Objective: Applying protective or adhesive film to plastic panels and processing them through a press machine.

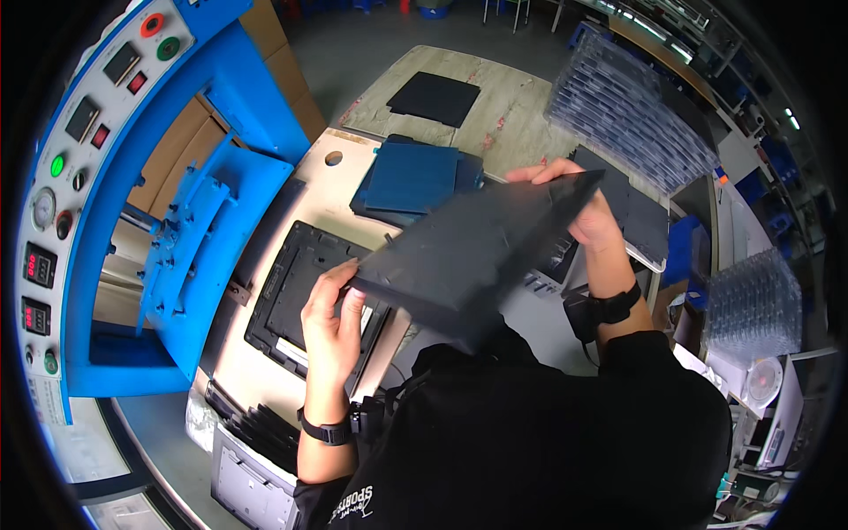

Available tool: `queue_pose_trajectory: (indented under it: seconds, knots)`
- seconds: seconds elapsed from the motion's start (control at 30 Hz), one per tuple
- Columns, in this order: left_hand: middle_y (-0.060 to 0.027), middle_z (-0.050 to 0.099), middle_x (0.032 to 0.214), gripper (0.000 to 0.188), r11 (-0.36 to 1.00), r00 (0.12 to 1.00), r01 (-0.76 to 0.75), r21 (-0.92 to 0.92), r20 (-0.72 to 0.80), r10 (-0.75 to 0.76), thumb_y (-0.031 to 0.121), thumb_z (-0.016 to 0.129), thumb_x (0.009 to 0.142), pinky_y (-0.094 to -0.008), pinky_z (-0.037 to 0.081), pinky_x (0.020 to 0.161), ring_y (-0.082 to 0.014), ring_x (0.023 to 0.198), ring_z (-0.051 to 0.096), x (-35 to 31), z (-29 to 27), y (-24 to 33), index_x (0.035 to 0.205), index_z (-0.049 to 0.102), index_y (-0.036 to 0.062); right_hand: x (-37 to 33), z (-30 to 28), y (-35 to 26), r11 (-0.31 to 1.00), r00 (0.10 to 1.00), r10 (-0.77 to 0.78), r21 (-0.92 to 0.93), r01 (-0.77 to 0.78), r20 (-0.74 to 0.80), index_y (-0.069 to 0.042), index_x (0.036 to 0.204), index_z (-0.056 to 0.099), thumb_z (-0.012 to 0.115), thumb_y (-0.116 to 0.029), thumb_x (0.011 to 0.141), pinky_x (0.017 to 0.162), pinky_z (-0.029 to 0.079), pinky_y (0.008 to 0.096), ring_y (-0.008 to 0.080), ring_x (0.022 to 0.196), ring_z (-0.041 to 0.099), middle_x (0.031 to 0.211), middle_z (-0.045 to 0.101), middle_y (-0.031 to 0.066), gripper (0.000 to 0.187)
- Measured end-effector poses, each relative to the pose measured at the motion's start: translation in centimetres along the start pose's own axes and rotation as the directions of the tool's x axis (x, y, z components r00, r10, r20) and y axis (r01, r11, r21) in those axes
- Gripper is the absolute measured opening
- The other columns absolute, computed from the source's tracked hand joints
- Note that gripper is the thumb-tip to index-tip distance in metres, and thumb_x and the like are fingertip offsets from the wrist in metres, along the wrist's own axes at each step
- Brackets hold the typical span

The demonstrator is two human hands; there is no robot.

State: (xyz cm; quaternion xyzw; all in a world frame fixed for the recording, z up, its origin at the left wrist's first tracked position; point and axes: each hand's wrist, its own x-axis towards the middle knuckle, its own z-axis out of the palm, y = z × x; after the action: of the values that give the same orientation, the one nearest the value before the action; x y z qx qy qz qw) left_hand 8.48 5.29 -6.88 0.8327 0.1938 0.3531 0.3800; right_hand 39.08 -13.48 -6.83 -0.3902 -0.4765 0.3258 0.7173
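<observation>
Your left hand (331, 322) gripped the near corner of the dark panel (473, 252); your right hand (587, 212) clasped its far edge, holding it tilted above the bench; below lay a black frame (296, 291); beyond, a blue pad (411, 177); leftward stood the blue press (208, 212).

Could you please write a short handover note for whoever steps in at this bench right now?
Left hand: grips the near-left edge of the dark flat panel.
Right hand: grips the panel's far-right corner; panel is tilted, held up above the bench.
Black rectangular fixture frame lies below the left hand, beside the blue press.
Stack of blue-grey panels sits beyond; clear trays far right.
Done: panel picked up. Left: panel not yet set down anywhere.
</observation>
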Motion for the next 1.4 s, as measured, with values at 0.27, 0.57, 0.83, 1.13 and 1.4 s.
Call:
queue_pose_trajectory:
  seconds: [0.27,0.57,0.83,1.13,1.4]
  knots:
    - [-0.0092,0.054,0.062,0.027,0.949,0.900,0.290,0.126,0.302,-0.316,0.025,0.053,0.096,-0.0291,0.044,0.058,-0.0161,0.059,0.054,8.4,5.8,0.0,0.092,0.058,-0.0011,7.7,-6.5,0.1,0.918,0.904,0.138,-0.290,-0.270,-0.405,0.000,0.111,0.056,0.060,-0.022,0.092,0.054,0.046,0.0184,0.0106,0.068,0.062,0.091,0.065,0.0042,0.030]
    - [-0.0030,0.056,0.074,0.028,0.724,0.680,0.687,-0.060,0.404,-0.612,0.026,0.052,0.097,-0.0250,0.041,0.057,-0.0072,0.064,0.050,18.2,13.0,-5.1,0.099,0.056,-0.0016,12.9,-18.9,8.9,0.738,0.786,0.618,0.372,-0.562,-0.038,-0.002,0.117,0.059,0.058,-0.013,0.091,0.089,0.047,0.0286,0.0136,0.099,0.061,0.111,0.064,0.0059,0.028]
    - [-0.0122,0.064,0.102,0.038,0.725,0.725,0.686,-0.067,-0.023,-0.688,0.018,0.055,0.095,-0.0264,0.050,0.073,-0.0142,0.083,0.060,17.3,12.0,-3.7,0.124,0.049,-0.0049,30.5,-29.1,13.1,0.588,0.991,-0.037,-0.805,-0.082,-0.128,0.004,0.117,0.057,0.050,-0.006,0.091,0.081,0.050,0.0329,0.0236,0.090,0.066,0.101,0.068,0.0137,0.029]
    - [-0.0106,0.066,0.093,0.033,0.503,0.476,0.862,-0.067,-0.238,-0.847,0.020,0.054,0.095,-0.0236,0.047,0.066,-0.0129,0.075,0.060,6.7,10.3,-1.9,0.118,0.053,-0.0032,33.9,-28.2,33.8,-0.391,0.988,0.152,-0.915,0.096,0.038,-0.001,0.135,0.043,0.048,-0.010,0.087,0.093,0.045,0.0532,0.0464,0.110,0.055,0.137,0.047,0.0191,0.049]
    - [-0.0076,0.065,0.093,0.034,0.267,0.205,0.950,-0.162,-0.322,-0.924,0.024,0.054,0.096,-0.0224,0.046,0.066,-0.0109,0.075,0.060,-0.3,10.7,0.3,0.117,0.054,-0.0019,34.1,-23.9,39.2,-0.326,0.914,0.386,-0.945,0.007,-0.127,0.000,0.139,0.039,0.045,-0.016,0.092,0.094,0.038,0.0649,0.0577,0.114,0.046,0.143,0.039,0.0219,0.050]
